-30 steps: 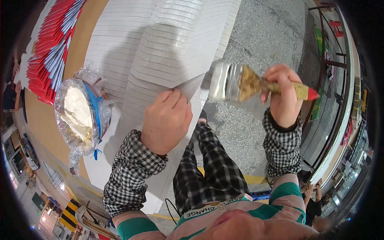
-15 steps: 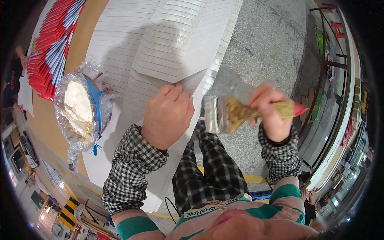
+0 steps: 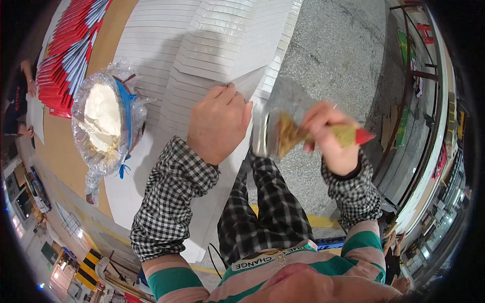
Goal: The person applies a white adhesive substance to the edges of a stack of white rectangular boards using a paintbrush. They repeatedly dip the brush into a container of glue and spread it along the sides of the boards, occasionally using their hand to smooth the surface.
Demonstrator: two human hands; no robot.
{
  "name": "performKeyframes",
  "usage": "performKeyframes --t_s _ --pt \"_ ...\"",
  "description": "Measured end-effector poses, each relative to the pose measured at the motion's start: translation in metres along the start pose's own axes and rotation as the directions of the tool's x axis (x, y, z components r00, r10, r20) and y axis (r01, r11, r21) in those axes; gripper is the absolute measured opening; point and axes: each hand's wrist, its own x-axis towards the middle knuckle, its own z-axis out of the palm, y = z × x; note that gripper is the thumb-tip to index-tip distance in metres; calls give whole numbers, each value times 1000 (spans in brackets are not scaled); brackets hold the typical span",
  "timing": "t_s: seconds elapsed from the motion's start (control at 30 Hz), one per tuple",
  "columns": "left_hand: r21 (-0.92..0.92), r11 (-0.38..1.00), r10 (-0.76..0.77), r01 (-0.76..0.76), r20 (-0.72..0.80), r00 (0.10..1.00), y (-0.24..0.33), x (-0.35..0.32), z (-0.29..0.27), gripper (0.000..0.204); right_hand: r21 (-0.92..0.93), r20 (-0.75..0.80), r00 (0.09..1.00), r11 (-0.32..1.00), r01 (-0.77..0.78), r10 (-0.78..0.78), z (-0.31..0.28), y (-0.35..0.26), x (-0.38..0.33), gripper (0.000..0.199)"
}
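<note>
Overlapping white paper sheets (image 3: 151,55), fanned so that their edges make narrow strips, cover the table before me. My left hand (image 3: 217,123) rests on them with curled fingers, its fingertips closed at the edge of a slightly raised sheet (image 3: 247,81); the exact pinch is hidden. My right hand (image 3: 331,136) grips a wide, flat brush (image 3: 288,134) with a yellowish, red-tipped handle. Its pale bristle end points left, close to the sheets' right edge; whether it touches is blurred. Left of my left hand, a plastic-lined container (image 3: 91,160) with a blue band holds cream-coloured paste (image 3: 102,111).
Fanned red and white folded pieces (image 3: 70,60) lie at the far left on the brown tabletop (image 3: 55,146). Another person's arm (image 3: 28,76) shows at the left rim. Grey floor (image 3: 333,55) lies right of the table, with a metal-framed rack (image 3: 424,76) beyond.
The brush and my right hand have moved left, toward the sheets' edge. My left hand has shifted a little right and away from me. The container appears slightly farther right and up.
</note>
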Motion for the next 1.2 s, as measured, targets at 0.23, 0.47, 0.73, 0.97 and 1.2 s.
performKeyframes --t_s 0.23,0.47,0.73,0.97,1.2 --pt "281 952 -129 122 6 992 31 -53 -16 35 73 -141 989 996 51 -40 -4 -7 -28 17" --pt "-23 998 -57 62 180 982 18 -74 -23 18 86 -281 956 989 116 -88 23 2 -25 16" --pt "-72 996 -38 49 146 989 12 -76 -23 14 -15 -229 966 992 124 -124 33 4 -42 11" --pt "-52 997 -52 62 176 983 13 -74 -22 13 -145 -98 982 978 149 -164 44 11 -63 8" --pt "-57 997 -45 53 136 990 13 -77 -19 11 -178 -11 985 970 165 -170 45 16 -67 9"
